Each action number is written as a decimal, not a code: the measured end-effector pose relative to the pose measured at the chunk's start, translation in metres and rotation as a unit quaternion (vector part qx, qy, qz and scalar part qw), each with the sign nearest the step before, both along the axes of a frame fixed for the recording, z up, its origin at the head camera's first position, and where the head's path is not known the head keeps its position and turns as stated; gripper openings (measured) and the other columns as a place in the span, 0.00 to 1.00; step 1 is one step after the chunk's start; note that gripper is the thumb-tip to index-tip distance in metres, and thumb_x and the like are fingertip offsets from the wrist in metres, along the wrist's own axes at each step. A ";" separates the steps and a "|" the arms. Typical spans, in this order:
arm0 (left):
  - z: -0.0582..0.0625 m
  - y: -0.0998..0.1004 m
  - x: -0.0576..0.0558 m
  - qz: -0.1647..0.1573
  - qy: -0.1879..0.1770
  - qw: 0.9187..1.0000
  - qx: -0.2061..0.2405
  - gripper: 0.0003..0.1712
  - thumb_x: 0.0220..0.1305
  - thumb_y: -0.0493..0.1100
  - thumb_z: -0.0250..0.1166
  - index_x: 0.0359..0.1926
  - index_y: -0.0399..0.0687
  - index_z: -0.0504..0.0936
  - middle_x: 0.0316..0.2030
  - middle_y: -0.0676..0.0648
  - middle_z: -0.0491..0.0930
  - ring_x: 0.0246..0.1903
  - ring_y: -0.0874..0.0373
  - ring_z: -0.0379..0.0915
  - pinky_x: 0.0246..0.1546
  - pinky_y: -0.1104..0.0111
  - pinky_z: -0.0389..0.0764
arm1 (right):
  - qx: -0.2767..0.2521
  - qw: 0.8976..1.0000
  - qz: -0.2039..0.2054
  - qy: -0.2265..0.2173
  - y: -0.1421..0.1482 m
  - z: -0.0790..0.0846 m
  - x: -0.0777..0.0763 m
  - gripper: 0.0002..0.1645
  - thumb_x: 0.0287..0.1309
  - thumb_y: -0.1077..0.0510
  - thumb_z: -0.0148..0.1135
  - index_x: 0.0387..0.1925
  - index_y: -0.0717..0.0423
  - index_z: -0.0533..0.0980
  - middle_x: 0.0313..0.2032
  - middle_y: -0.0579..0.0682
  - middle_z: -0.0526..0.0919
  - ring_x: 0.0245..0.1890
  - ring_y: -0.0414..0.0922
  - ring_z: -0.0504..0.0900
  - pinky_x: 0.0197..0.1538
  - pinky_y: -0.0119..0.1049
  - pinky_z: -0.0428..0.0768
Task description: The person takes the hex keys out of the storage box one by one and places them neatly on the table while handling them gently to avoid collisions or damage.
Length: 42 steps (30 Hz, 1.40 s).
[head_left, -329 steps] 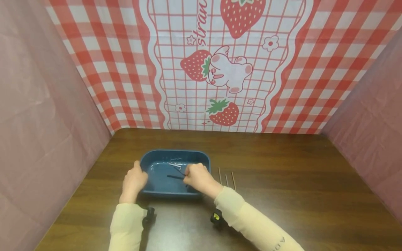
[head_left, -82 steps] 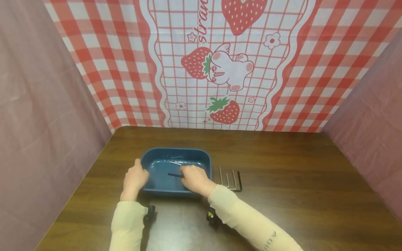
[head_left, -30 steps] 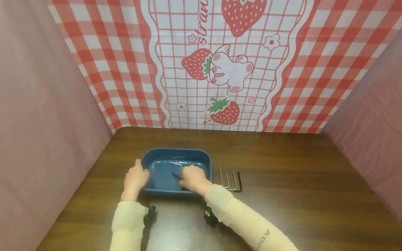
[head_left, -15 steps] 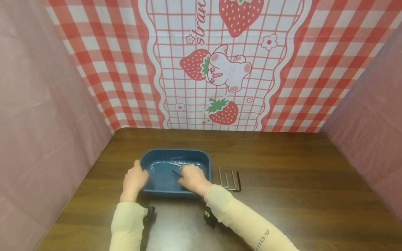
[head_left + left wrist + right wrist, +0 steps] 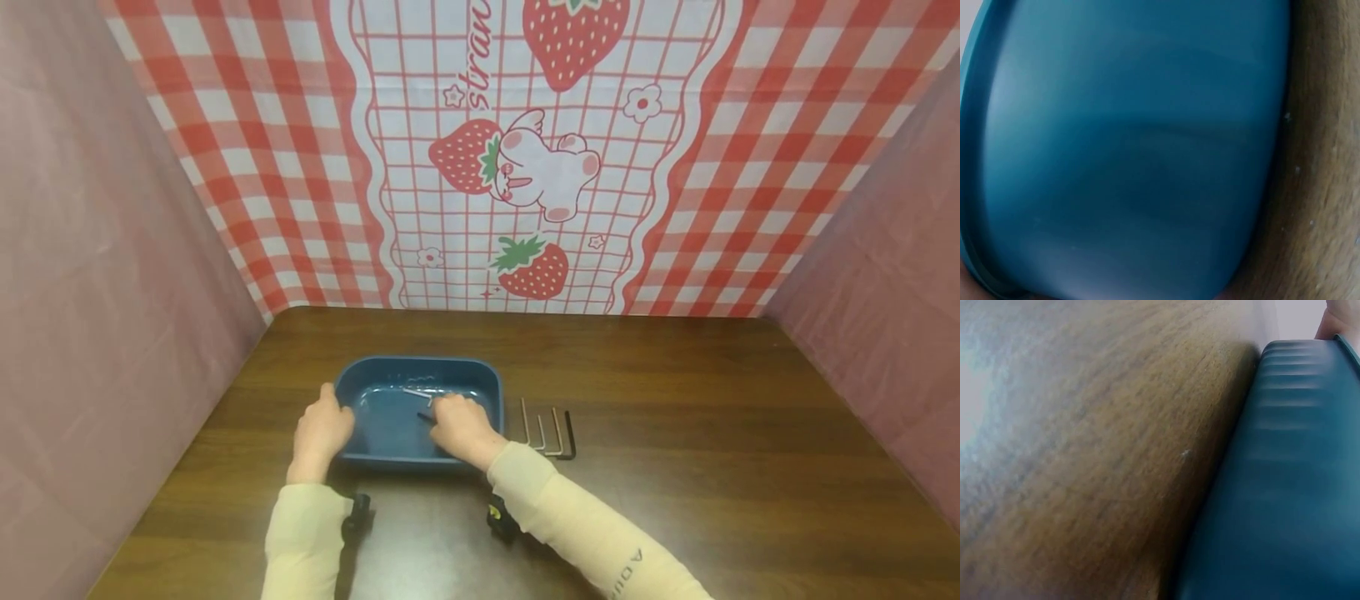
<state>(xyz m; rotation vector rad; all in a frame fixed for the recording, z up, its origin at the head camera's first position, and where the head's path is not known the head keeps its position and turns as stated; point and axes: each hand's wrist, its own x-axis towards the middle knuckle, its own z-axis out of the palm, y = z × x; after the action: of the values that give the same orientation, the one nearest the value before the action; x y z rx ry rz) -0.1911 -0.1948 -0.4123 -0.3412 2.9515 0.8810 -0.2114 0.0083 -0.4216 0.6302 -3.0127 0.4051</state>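
In the head view my left hand grips the left end of a blue plastic basin, with its fingers over the rim. My right hand reaches inside the basin's right half, fingers curled down. It pinches a black hex key, of which just a short dark end shows left of the fingers; the rest is hidden. A silver hex key lies on the basin floor behind that hand. The left wrist view shows the basin's outer wall close up. The right wrist view shows its long side.
Right of the basin, several L-shaped hex keys stand in a row on the wooden table: silver and brassy ones, then a black hex key at the right end. A strawberry-print checked cloth hangs behind, with pink cloths at both sides.
Since the oldest frame, a black hex key has joined the row on the table. Lately the black key in the basin has turned and drawn under my right fingers. The left hand stays put.
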 end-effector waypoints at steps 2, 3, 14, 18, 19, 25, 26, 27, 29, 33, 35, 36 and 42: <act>-0.001 0.000 0.000 0.000 0.000 1.000 0.000 0.33 0.60 0.41 0.43 0.64 0.30 0.51 0.53 0.22 0.66 0.47 0.26 0.67 0.44 0.43 0.69 | 0.012 1.000 0.003 0.002 0.000 -0.001 0.000 0.01 0.41 0.60 0.59 0.20 0.53 0.74 0.25 0.51 0.79 0.26 0.48 0.80 0.23 0.40 0.74; -0.001 0.000 0.000 0.000 0.000 1.000 0.000 0.33 0.60 0.41 0.43 0.64 0.30 0.50 0.53 0.22 0.66 0.47 0.26 0.67 0.44 0.43 0.69 | 0.017 1.000 0.006 0.002 0.000 -0.001 0.000 0.02 0.41 0.60 0.59 0.22 0.53 0.75 0.26 0.51 0.80 0.28 0.49 0.80 0.24 0.40 0.75; -0.003 0.000 -0.002 0.000 0.003 1.000 0.001 0.33 0.61 0.42 0.43 0.65 0.31 0.50 0.53 0.22 0.66 0.47 0.26 0.67 0.44 0.43 0.69 | 0.028 0.999 0.013 0.018 0.001 -0.002 0.000 0.05 0.45 0.62 0.55 0.21 0.51 0.76 0.27 0.51 0.81 0.29 0.48 0.81 0.24 0.40 0.75; -0.002 0.000 -0.002 -0.001 0.003 1.000 0.003 0.32 0.61 0.42 0.43 0.64 0.31 0.51 0.53 0.23 0.66 0.48 0.27 0.67 0.45 0.43 0.69 | 0.009 0.999 0.010 0.040 0.003 -0.001 0.001 0.08 0.47 0.63 0.53 0.24 0.50 0.78 0.26 0.49 0.81 0.29 0.47 0.81 0.24 0.41 0.75; -0.002 0.001 -0.002 -0.001 0.003 1.000 0.004 0.32 0.62 0.42 0.43 0.64 0.31 0.51 0.53 0.23 0.66 0.48 0.27 0.67 0.45 0.43 0.69 | 0.001 0.999 0.008 0.044 0.003 -0.001 0.001 0.09 0.46 0.64 0.52 0.25 0.50 0.78 0.27 0.49 0.81 0.29 0.47 0.81 0.25 0.41 0.76; -0.003 0.000 -0.003 0.001 -0.001 1.000 0.005 0.32 0.61 0.43 0.43 0.65 0.32 0.51 0.54 0.23 0.66 0.49 0.27 0.66 0.45 0.43 0.68 | -0.035 0.999 0.003 0.038 0.006 0.002 0.002 0.12 0.47 0.64 0.54 0.33 0.52 0.80 0.30 0.48 0.81 0.33 0.46 0.81 0.32 0.40 0.78; -0.003 0.000 -0.003 0.001 -0.001 1.000 0.005 0.32 0.61 0.43 0.42 0.65 0.32 0.51 0.54 0.23 0.66 0.49 0.27 0.66 0.45 0.43 0.68 | -0.039 0.999 0.003 0.036 0.006 0.002 0.002 0.12 0.47 0.64 0.54 0.34 0.52 0.80 0.31 0.48 0.81 0.33 0.46 0.81 0.33 0.40 0.78; -0.004 0.000 -0.003 0.001 -0.001 1.000 0.005 0.33 0.61 0.43 0.42 0.65 0.32 0.51 0.54 0.24 0.66 0.49 0.27 0.66 0.46 0.43 0.68 | -0.043 0.999 0.004 0.033 0.007 0.002 0.002 0.12 0.47 0.64 0.54 0.34 0.53 0.80 0.31 0.48 0.81 0.34 0.46 0.81 0.34 0.40 0.78; -0.004 0.000 -0.003 0.001 0.001 1.000 0.005 0.33 0.61 0.43 0.42 0.65 0.31 0.51 0.54 0.23 0.66 0.49 0.27 0.66 0.45 0.43 0.69 | -0.051 0.998 0.004 0.027 0.009 0.004 0.001 0.12 0.48 0.64 0.54 0.35 0.54 0.79 0.32 0.49 0.81 0.35 0.47 0.81 0.35 0.40 0.78; -0.003 0.001 -0.002 0.000 0.001 1.000 0.005 0.32 0.61 0.42 0.43 0.65 0.31 0.51 0.54 0.23 0.66 0.48 0.27 0.67 0.45 0.43 0.69 | -0.066 0.998 0.000 0.017 0.013 0.009 0.001 0.11 0.48 0.64 0.54 0.35 0.54 0.77 0.33 0.50 0.81 0.35 0.49 0.81 0.36 0.42 0.78; -0.003 0.001 -0.001 -0.001 0.001 1.000 0.004 0.32 0.61 0.42 0.43 0.64 0.31 0.51 0.54 0.23 0.66 0.48 0.27 0.67 0.45 0.43 0.69 | -0.073 0.997 -0.002 0.016 0.016 0.012 0.001 0.10 0.47 0.65 0.55 0.34 0.55 0.77 0.32 0.51 0.81 0.34 0.49 0.81 0.35 0.42 0.78; -0.003 0.001 -0.001 -0.001 0.000 1.000 0.004 0.32 0.61 0.42 0.43 0.64 0.31 0.51 0.54 0.23 0.66 0.48 0.27 0.67 0.45 0.43 0.69 | -0.076 0.997 -0.002 0.016 0.017 0.013 0.001 0.09 0.47 0.65 0.55 0.33 0.55 0.76 0.31 0.51 0.81 0.33 0.48 0.81 0.34 0.42 0.78; -0.001 0.001 0.000 0.000 -0.004 1.000 0.004 0.32 0.61 0.42 0.43 0.64 0.31 0.51 0.54 0.22 0.65 0.48 0.26 0.66 0.45 0.43 0.69 | -0.105 0.994 0.007 0.014 0.026 0.017 0.000 0.07 0.45 0.65 0.57 0.30 0.54 0.74 0.28 0.48 0.78 0.27 0.42 0.76 0.31 0.37 0.76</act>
<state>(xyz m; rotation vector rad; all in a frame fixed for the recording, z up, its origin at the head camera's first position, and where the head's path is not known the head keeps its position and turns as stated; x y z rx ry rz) -0.1909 -0.1934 -0.4129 -0.3449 2.9399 0.8900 -0.2110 0.0346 -0.4047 0.6345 -2.8877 0.6961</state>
